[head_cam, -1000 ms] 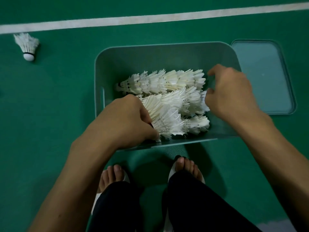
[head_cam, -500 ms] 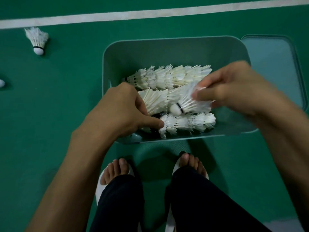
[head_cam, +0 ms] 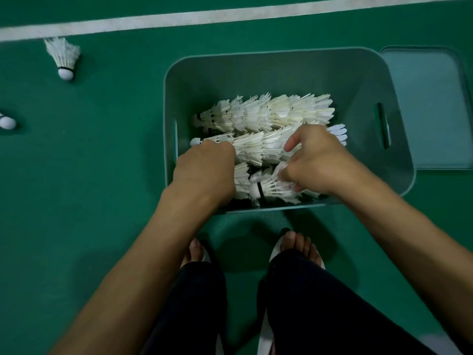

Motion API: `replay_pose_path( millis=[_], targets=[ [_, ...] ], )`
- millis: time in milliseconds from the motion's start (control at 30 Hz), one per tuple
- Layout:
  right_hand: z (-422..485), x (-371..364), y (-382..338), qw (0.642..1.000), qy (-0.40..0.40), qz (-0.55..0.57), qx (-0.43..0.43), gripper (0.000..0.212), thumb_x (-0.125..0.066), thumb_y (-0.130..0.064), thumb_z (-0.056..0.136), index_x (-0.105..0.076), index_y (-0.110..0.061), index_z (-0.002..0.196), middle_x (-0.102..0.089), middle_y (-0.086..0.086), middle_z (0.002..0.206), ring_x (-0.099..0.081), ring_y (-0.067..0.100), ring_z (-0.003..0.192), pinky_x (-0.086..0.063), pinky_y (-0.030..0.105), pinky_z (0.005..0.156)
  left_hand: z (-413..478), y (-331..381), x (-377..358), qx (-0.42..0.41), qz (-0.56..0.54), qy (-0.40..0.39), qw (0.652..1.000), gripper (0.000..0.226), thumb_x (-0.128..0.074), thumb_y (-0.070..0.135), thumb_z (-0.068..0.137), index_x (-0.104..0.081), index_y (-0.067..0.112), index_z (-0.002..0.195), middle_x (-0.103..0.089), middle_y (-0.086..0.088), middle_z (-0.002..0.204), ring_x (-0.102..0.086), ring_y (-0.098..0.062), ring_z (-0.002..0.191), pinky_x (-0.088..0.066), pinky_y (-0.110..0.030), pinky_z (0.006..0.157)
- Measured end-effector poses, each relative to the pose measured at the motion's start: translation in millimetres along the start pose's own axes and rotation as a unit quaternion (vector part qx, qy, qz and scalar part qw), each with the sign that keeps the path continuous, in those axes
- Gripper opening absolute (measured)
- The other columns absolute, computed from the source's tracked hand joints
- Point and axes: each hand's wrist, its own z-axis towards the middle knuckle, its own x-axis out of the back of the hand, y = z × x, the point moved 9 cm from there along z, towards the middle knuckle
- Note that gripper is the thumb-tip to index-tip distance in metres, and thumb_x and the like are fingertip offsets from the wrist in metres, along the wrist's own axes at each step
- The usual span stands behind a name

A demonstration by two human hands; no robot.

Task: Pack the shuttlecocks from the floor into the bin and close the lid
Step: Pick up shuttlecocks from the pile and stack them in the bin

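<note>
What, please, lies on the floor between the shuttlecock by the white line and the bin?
Only bare green floor lies between that shuttlecock and the bin, as the head view shows.

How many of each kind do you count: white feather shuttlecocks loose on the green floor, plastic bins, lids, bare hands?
White feather shuttlecocks loose on the floor: 2, the second cut by the picture's left edge
Grey-green plastic bin: 1
Flat grey-green plastic lid: 1
Bare hands: 2, left hand and right hand
Total: 6
</note>
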Motion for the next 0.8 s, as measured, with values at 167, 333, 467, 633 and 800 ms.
replay_pose_path(
  millis=[167,333,467,633,800],
  targets=[
    [1,-8,-14,0.998,0.027,0.058,0.012,0.031,-0.077,0.002,0.074,-0.06,-0.021,0.088,-0.072,0.008,0.091,-0.075,0.025,0.071,-0.064,0.045,0.073,1,-6,1,0.049,-0.003,0.033,0.998,0.026,-0.053,0.003,0.091,-0.058,0.002,0.116,-0.06,-0.024,0.12,-0.06,-0.037,0.108,-0.045,-0.038,0.077],
    [8,-30,-27,0.993,-0.015,0.113,-0.002,0.025,-0.083,0.007,0.073,-0.065,-0.011,0.07,-0.074,0.012,0.072,-0.075,0.026,0.063,-0.065,0.043,0.065,4,-9,-1,0.063,-0.014,0.032,0.997,0.029,-0.054,0.005,0.092,-0.057,0.0,0.12,-0.059,-0.024,0.123,-0.06,-0.037,0.112,-0.051,-0.041,0.088],
    [13,-41,-28,0.987,-0.055,0.147,-0.033,0.024,-0.086,0.002,0.075,-0.064,-0.008,0.075,-0.076,0.019,0.081,-0.075,0.031,0.07,-0.053,0.035,0.055,8,-10,-5,0.062,-0.013,0.02,0.998,0.03,-0.056,0.007,0.091,-0.058,0.004,0.121,-0.058,-0.024,0.124,-0.061,-0.036,0.11,-0.052,-0.041,0.086],
    [16,-40,-30,0.991,-0.054,0.125,-0.004,0.023,-0.074,0.005,0.083,-0.064,-0.012,0.07,-0.073,0.011,0.075,-0.065,0.022,0.062,-0.05,0.03,0.056,8,-11,-4,0.061,-0.015,0.03,0.998,0.029,-0.057,0.007,0.089,-0.063,0.007,0.117,-0.06,-0.023,0.12,-0.063,-0.036,0.104,-0.052,-0.039,0.082],
    [8,-39,-51,0.994,-0.04,0.037,0.096,0.032,-0.064,0.007,0.076,-0.07,-0.02,0.06,-0.057,-0.016,0.039,-0.052,-0.005,0.043,-0.042,0.017,0.054,5,-11,0,0.09,-0.005,0.046,0.995,0.031,-0.056,0.008,0.091,-0.058,0.003,0.122,-0.058,-0.024,0.125,-0.061,-0.039,0.111,-0.051,-0.042,0.086]
  ],
)
